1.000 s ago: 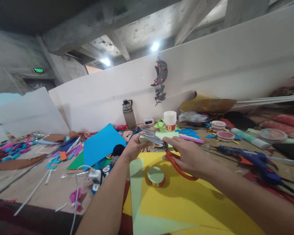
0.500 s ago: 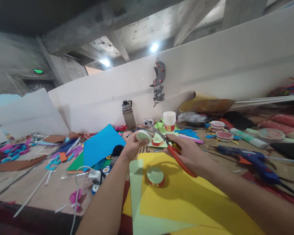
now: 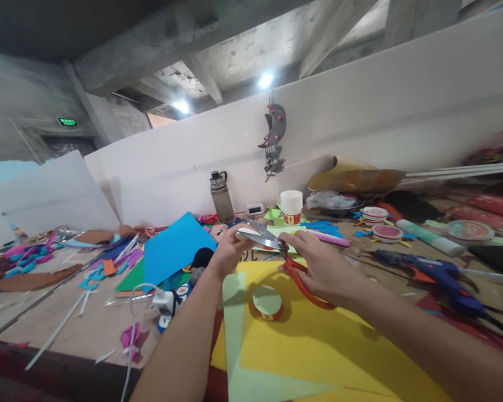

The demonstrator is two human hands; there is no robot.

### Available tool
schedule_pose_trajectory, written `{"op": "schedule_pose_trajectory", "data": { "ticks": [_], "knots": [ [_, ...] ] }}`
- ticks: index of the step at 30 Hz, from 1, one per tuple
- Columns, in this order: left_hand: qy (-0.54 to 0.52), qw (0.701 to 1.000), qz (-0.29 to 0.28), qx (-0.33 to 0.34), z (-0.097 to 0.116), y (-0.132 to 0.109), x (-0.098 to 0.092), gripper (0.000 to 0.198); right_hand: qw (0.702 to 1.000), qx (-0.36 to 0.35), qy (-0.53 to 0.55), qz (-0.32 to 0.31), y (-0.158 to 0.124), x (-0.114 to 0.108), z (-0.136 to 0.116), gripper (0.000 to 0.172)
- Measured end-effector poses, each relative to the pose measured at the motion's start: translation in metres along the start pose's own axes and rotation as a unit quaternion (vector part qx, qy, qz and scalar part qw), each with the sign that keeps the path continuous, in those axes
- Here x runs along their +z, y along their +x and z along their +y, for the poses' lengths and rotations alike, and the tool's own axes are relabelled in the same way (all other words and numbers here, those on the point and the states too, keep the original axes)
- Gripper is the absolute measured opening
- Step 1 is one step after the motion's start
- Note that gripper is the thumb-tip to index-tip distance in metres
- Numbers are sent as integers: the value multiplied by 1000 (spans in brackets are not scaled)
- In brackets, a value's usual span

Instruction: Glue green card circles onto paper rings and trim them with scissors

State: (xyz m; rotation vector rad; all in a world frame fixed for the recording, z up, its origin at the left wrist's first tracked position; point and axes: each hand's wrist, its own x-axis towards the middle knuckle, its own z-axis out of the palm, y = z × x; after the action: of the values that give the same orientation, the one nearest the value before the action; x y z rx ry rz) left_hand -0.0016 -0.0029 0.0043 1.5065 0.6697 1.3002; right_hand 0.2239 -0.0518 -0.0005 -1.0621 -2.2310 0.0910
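Note:
My left hand (image 3: 227, 252) pinches a small round pale piece (image 3: 246, 230), tilted nearly edge-on and partly hidden by the fingers and blades. My right hand (image 3: 314, 262) grips a pair of scissors (image 3: 309, 291) by the orange handles. The scissors' blades are parted and lie at the round piece; whether they are cutting into it I cannot tell. Below the hands, a short cup piece topped with a pale green disc (image 3: 267, 300) rests on a yellow sheet (image 3: 302, 352). A pale green sheet (image 3: 235, 335) shows under the yellow one.
White paper cups (image 3: 291, 202) stand stacked behind the hands, right of a grey bottle (image 3: 221, 198). A blue glue gun (image 3: 440, 279) lies at right near round decorated pieces (image 3: 386, 233). On the left are a blue sheet (image 3: 176, 248) and a white plug with cable (image 3: 162, 301).
The round piece in my left hand has turned from face-on to nearly edge-on. My right hand has brought the scissors' blades lower and opened them at the piece.

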Motion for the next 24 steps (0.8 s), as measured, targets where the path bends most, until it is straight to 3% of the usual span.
{"op": "schedule_pose_trajectory", "data": {
  "ticks": [8, 24],
  "knots": [
    [28, 999, -24, -12, -5, 0, -1, 30, 1000, -9, -26, 4, 0, -3, -2, 50],
    [26, 999, -17, -19, -3, -1, 0, 30, 998, -8, -64, 2, -1, -1, 3, 49]
  ]
}}
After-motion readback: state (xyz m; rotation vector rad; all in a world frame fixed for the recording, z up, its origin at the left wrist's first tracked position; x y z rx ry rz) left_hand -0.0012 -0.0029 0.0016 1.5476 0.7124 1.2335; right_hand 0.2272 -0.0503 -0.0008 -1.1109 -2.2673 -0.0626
